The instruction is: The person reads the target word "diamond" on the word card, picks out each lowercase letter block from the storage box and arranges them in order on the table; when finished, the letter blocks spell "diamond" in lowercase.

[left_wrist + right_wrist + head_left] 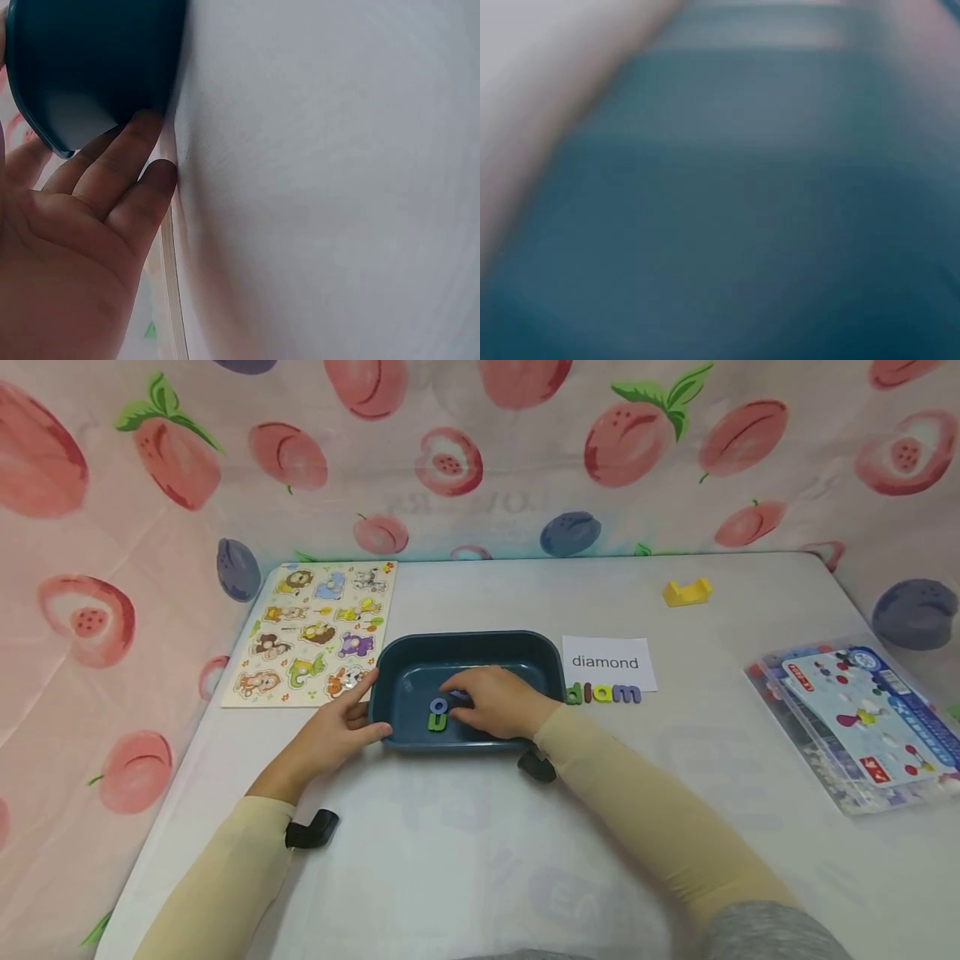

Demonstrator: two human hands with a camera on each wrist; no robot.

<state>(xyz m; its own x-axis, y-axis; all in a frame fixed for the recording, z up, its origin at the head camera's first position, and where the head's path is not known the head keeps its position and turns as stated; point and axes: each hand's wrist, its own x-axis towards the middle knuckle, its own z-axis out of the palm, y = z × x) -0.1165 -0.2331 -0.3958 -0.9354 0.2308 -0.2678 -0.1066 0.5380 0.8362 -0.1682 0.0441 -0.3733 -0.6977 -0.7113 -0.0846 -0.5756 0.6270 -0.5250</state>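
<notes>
A dark teal tray (468, 647) stands on the white table. At its left end my left hand (327, 741) holds it, thumb at the near rim and fingers against the outer wall (82, 67). My right hand (498, 702) reaches inside the tray, with thumb and index finger apart around a blue letter o (438, 706). Just below that lies a green letter u (437, 722). A purple-blue piece (460, 694) shows partly under the right hand; its shape is hidden. The right wrist view is blurred, showing mostly teal tray.
Right of the tray lies a card (607, 652) reading "diamond", with letters d, i, a, m (602, 692) at its lower edge. An animal puzzle board (311, 635) lies at left. A yellow block (687, 592) and a clear boxed set (862, 718) are at right.
</notes>
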